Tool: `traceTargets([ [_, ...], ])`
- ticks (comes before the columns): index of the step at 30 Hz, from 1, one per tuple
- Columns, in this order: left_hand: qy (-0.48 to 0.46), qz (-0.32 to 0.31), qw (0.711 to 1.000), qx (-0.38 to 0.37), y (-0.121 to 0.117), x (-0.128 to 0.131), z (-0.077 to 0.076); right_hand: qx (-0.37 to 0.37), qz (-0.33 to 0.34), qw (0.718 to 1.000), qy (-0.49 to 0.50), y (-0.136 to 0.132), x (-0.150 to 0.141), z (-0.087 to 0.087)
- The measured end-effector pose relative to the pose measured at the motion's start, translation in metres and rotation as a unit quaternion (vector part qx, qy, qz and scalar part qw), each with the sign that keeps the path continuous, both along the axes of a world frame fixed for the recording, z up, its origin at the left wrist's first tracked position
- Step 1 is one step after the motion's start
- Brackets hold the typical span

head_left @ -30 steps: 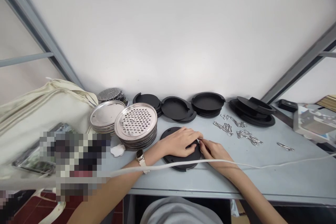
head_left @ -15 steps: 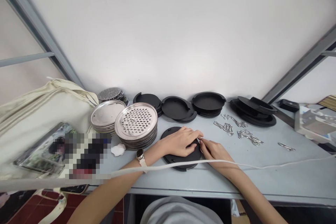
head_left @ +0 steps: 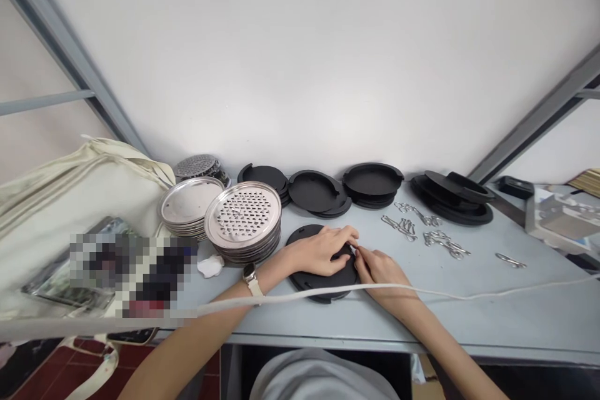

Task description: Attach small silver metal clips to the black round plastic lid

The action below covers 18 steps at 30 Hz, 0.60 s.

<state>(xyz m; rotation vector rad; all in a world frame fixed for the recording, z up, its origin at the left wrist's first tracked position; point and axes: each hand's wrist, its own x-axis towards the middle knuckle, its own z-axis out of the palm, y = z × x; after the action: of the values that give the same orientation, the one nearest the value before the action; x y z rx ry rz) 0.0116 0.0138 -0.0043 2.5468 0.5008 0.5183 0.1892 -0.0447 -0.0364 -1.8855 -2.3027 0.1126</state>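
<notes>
A black round disc [head_left: 319,287], lidlike with small slots, lies flat on the table in front of me. My left hand [head_left: 321,253] rests over its top, fingers curled toward the right rim and thumb bent, holding it. My right hand [head_left: 382,269] is closed in a pinch at that same rim, touching the left fingertips. Whatever sits in the pinch is too small and covered to name. Bent metal wire clips [head_left: 400,227] lie to the right in loose groups, with another wire clip [head_left: 510,260] farther right.
Stacked metal grater discs [head_left: 244,219] and plain metal discs [head_left: 192,200] stand left. Black round trays [head_left: 372,180] line the wall. A white cable [head_left: 300,295] crosses before my forearms. A cream bag [head_left: 60,200] sits left, a white box [head_left: 562,219] right.
Both hands stay at the disc's right rim with only slight finger movement. The view has shifted a little; nothing else has visibly moved.
</notes>
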Motion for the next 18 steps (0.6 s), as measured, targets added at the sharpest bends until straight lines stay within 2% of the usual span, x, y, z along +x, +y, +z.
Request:
traceTargets([
  [5,-0.009,0.009,1.0,-0.025,0.0003,-0.0012,-0.0021,0.012,0.026,1.0,-0.005,0.0017,0.001,-0.0014],
  [13,-0.03,-0.001,0.998,-0.055,0.0035,-0.0021,-0.0067,0.016,0.027,0.999,-0.011,0.0009,-0.0028,0.0026],
  [18,-0.032,-0.011,0.998,-0.058,0.0033,-0.0025,-0.0057,0.009,0.006,1.0,-0.002,0.0002,-0.0057,0.0067],
])
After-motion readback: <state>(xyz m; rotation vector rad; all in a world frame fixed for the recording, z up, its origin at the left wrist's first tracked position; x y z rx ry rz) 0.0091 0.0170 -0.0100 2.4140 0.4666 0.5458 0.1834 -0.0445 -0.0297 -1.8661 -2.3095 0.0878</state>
